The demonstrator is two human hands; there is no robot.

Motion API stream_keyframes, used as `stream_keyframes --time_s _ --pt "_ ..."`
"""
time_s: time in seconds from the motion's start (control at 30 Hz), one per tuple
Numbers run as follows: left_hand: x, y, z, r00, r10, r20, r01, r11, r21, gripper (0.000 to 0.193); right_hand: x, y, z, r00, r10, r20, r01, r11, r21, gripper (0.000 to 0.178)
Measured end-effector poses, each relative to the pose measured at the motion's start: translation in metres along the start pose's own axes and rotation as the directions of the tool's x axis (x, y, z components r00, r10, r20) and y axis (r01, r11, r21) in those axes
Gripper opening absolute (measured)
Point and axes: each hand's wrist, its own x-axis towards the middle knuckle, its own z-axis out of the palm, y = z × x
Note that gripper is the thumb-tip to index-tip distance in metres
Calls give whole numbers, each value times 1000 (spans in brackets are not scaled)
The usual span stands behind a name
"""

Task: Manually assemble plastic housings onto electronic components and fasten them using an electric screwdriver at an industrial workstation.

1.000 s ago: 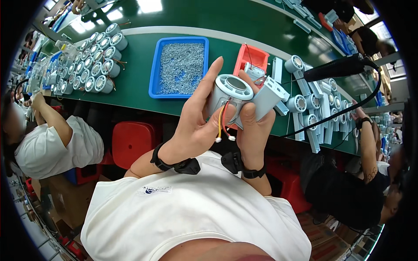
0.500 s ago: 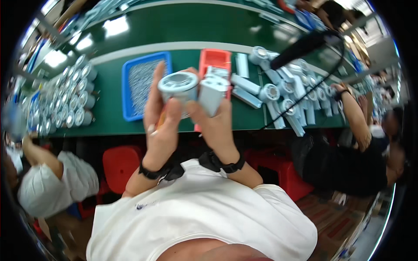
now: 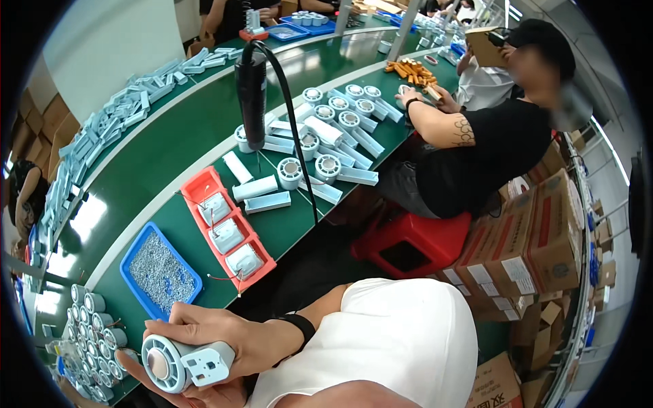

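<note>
My right hand (image 3: 221, 331) is closed round a light-blue plastic handle housing (image 3: 209, 364) whose end with small square cut-outs faces up. Against the housing sits a round light-blue fan head (image 3: 163, 365) with a ring of slots and a pale metal centre. My left hand (image 3: 138, 375) is partly hidden beneath; one finger runs along the fan head's outer side. Whether the two parts are joined cannot be made out. Beyond my right hand lies a blue tray (image 3: 195, 291) of small metal screws.
A red three-part tray (image 3: 224, 216) holds white blocks with wires. Fan heads (image 3: 92, 340) crowd the left; assembled fan bodies (image 3: 327, 168) lie farther right. A black electric screwdriver (image 3: 252, 102) hangs above the green table. A co-worker (image 3: 476, 143) sits at right near a red stool (image 3: 415, 238) and cartons (image 3: 524, 238).
My view has swung to the right and tilted. Both hands, still holding the fan head and handle housing, now appear at the lower left, with the parts turned.
</note>
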Motion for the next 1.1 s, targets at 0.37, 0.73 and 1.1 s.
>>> stream_keyframes --time_s 0.37,0.73,1.1 --pt "15 -30 19 991 -5 -131 3 1000 -11 103 -1 22 -29 986 -114 -122 57 916 -398 92" --pt "7 -39 -14 930 -268 250 328 915 -236 107 23 -14 -96 929 345 -135 -370 878 -304 64" --pt "8 -64 -35 926 -241 290 320 909 -266 109 30 1 -101 824 527 210 -435 825 -360 75"
